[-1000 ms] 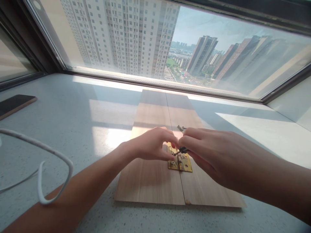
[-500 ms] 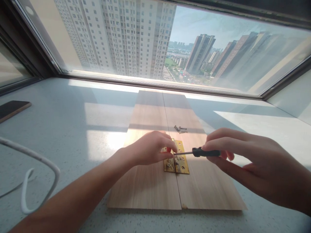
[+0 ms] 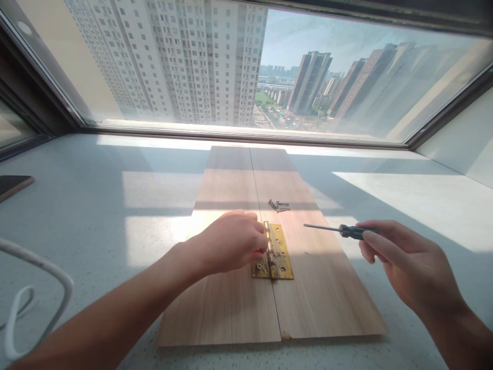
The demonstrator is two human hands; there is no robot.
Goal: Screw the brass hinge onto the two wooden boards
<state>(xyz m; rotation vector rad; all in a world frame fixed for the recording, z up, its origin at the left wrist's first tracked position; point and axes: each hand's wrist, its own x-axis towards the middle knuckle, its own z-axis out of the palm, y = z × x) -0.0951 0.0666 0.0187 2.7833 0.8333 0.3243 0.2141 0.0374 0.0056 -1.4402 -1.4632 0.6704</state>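
A brass hinge lies opened flat across the seam between two pale wooden boards. My left hand is closed over the hinge's left leaf, hiding most of it; whatever its curled fingertips hold, if anything, is out of sight. One screw head shows in the lower part of that leaf, while bare holes show in the right leaf. To the right, my right hand grips a screwdriver by its dark handle. The shaft points left, its tip above the right board and apart from the hinge.
Several loose screws lie on the right board beyond the hinge. A white cable curls at the left, and a dark flat object rests farther back. Behind the boards, a window borders the speckled white sill.
My right hand has drawn the screwdriver back to the right, its tip leaving my left fingers. My left fingers have curled in more over the left leaf. The view has shifted slightly.
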